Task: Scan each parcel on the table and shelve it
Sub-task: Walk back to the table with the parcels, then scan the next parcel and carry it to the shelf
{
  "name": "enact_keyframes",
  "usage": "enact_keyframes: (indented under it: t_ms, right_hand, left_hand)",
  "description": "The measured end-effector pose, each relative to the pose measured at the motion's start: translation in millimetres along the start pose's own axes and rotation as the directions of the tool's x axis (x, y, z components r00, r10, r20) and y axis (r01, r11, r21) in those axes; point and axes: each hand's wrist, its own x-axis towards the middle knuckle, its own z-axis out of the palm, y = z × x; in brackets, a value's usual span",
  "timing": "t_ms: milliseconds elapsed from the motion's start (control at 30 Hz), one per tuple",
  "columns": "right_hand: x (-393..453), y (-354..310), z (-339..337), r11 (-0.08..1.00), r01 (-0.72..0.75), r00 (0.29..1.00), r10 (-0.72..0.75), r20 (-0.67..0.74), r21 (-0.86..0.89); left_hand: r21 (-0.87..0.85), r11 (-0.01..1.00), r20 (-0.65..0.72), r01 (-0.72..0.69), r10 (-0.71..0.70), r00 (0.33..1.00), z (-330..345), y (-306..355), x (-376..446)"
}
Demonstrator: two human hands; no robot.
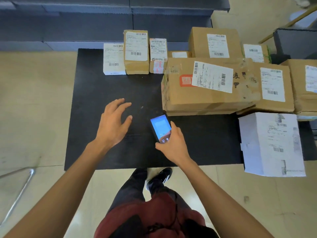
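Dark red shirt (pixel 154 219) and black trousers of the person fill the bottom of the view, one black shoe with a white stripe (pixel 161 177) on the pale tiled floor (pixel 34 117). Both bare forearms reach forward over the near edge of the black matte tabletop (pixel 103 86). Right hand (pixel 173 143): grip wrapped around a black handheld scanner with a lit blue screen (pixel 160 127), thumb at the lower edge of the screen, device tilted with its top end toward the big box. Left hand (pixel 114 122): grip released, fingers spread and slightly bent, holding nothing, hovering above bare tabletop. Parcels sit at the far and right sides. Large brown cardboard box with a red square logo and a skewed white label (pixel 205 86) lies just beyond the scanner's tip. To its right, a second brown cardboard box with a white label (pixel 272 88), touching it. White box with barcode labels (pixel 271 145) at the near right corner, overhanging the tabletop edge. Far row: small white box (pixel 113 59), upright tall brown box (pixel 136 52), narrow box with red-printed tape (pixel 158 55), standing side by side. Behind the large box, another brown carton (pixel 214 42). Dark grey metal shelving (pixel 85 19) runs beyond the tabletop.
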Motion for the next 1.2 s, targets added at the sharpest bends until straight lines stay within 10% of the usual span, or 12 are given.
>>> enact_keyframes:
  t_ms: [500, 1000, 1200]
  right_hand:
    - [41.4, -8.0, 69.2, 0.972, -0.111, 0.993, 0.101, -0.057, -0.208]
    - [40.6, 2.1, 68.2, 0.874, -0.051, 0.998, 0.026, -0.06, -0.484]
    - [28.1, 8.6, 20.5, 0.935, 0.148, 0.984, -0.172, -0.047, -0.322]
  left_hand:
    - [-0.022, 0.981, 0.033, 0.193, -0.192, 0.981, -6.5, -46.4, -26.0]
    - [-0.011, 0.995, 0.082, 0.098, -0.096, 0.992, 11.4, -27.4, -12.3]
    - [-0.034, 0.999, 0.09, 0.017, -0.014, 0.996, 17.7, 3.1, 7.2]
